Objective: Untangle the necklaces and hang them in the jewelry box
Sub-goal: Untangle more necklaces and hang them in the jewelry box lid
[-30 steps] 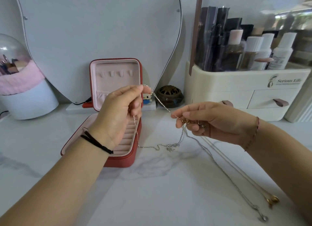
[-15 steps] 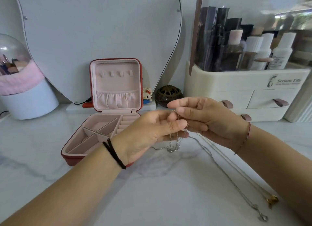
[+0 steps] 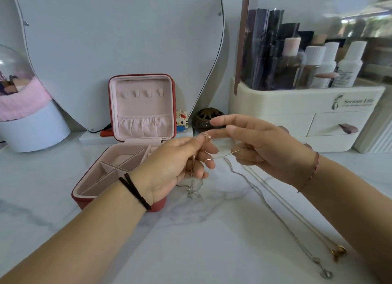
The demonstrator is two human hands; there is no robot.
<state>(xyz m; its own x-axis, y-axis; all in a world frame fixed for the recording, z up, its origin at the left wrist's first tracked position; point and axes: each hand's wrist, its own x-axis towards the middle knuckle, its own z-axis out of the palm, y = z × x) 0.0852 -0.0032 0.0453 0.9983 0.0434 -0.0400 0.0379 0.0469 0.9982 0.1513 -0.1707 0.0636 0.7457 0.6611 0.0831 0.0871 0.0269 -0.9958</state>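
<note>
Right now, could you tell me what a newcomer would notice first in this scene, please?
Two hands meet mid-frame: the left hand pinches the tangled necklaces and the right hand holds a strand stretched between them. Behind the left hand, a red jewelry box stands open, its lid hooks bare. Two pendants lie on the table at lower right.

Both forearms are bare; the left hand (image 3: 169,167), toward 8 o'clock, wears a doubled black elastic band (image 3: 133,190) round its wrist; the right hand (image 3: 265,148), toward 3 o'clock, wears a thin reddish cord bracelet (image 3: 311,171).
</note>
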